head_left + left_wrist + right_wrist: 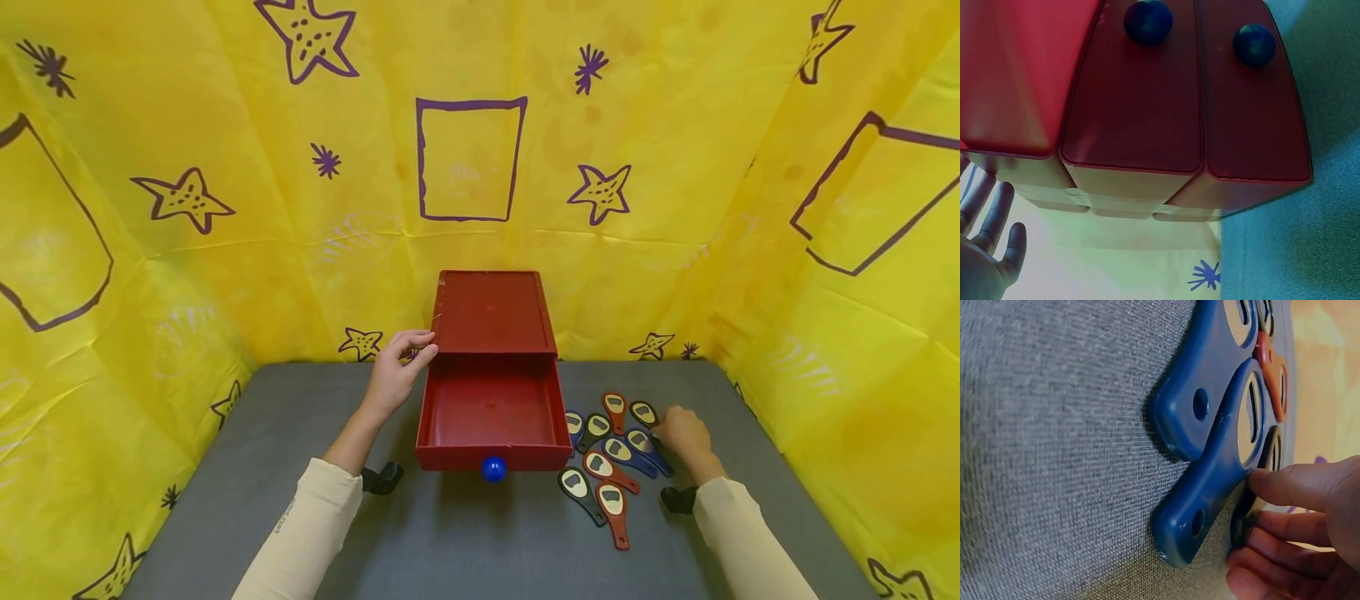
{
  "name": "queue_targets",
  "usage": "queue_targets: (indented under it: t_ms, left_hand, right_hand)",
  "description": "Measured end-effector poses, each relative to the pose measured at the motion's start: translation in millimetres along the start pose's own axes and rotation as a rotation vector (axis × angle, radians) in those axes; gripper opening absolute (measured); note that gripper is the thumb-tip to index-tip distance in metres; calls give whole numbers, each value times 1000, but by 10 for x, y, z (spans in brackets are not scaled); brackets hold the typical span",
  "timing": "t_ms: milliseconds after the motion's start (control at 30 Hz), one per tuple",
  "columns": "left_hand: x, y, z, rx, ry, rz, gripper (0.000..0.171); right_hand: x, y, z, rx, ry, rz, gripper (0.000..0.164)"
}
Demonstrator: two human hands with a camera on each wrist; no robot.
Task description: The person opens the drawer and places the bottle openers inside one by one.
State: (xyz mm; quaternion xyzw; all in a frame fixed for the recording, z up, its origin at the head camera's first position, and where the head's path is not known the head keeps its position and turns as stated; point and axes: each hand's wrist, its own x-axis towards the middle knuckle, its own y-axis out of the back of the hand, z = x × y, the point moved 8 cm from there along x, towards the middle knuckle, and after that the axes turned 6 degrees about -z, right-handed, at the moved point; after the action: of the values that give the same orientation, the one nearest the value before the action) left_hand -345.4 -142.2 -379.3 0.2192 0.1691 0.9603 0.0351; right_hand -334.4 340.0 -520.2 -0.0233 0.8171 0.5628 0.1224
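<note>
A red drawer unit [491, 312] stands against the back wall, its top drawer [491, 457] pulled out and bare inside. My left hand [395, 371] is at the unit's upper left edge, fingers fairly straight; in the left wrist view they are spread beside its side. To the right of the unit, my right hand [684, 435] pinches the handle of a black bottle opener [1244, 522] lying on the table. Its thumb is close to a blue bottle opener [1216, 475]. More bottle openers lie nearby, among them a red one [614, 510] and another black one [579, 493].
Two lower drawers with blue knobs [1148, 22] are closed below the pulled-out one. A blue knob [494, 469] projects from the open drawer's front. Yellow patterned cloth [472, 158] surrounds the grey table [300, 467] at the back and sides.
</note>
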Motion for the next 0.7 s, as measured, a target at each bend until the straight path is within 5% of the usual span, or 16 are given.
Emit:
queue_targets:
  t_ms: [300,467,700]
  left_hand:
    - [2,1,-14,-15,3,5,30]
    - [10,-9,-19,-11,6,-6,30]
    - [0,0,-11,-8,2,-2,30]
  right_hand:
    - [8,-28,9,15,86,44,34]
    - [8,-32,66,113,99,64,46]
    - [-53,289,-77,228,120,126,29]
